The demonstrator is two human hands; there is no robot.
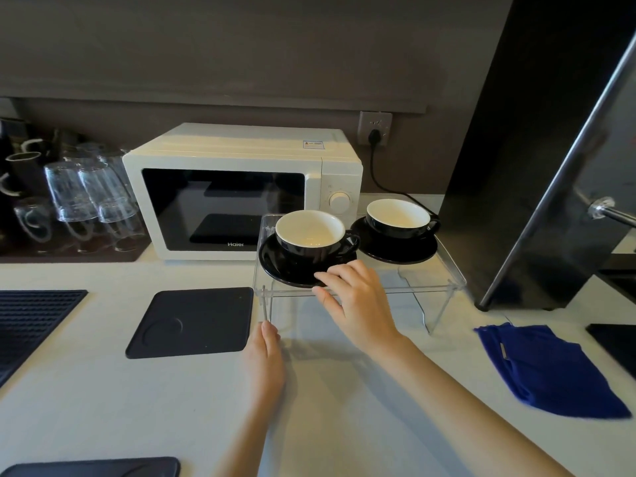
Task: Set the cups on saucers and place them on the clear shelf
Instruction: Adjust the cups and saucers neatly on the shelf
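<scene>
Near saucer at right hand fingertips

We count two cups, two saucers, one shelf, one microwave, one blue cloth, two hands.

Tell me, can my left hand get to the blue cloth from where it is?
Probably not easily. The left hand rests by the clear shelf's left leg, and the right arm crosses between it and the blue cloth.
</scene>
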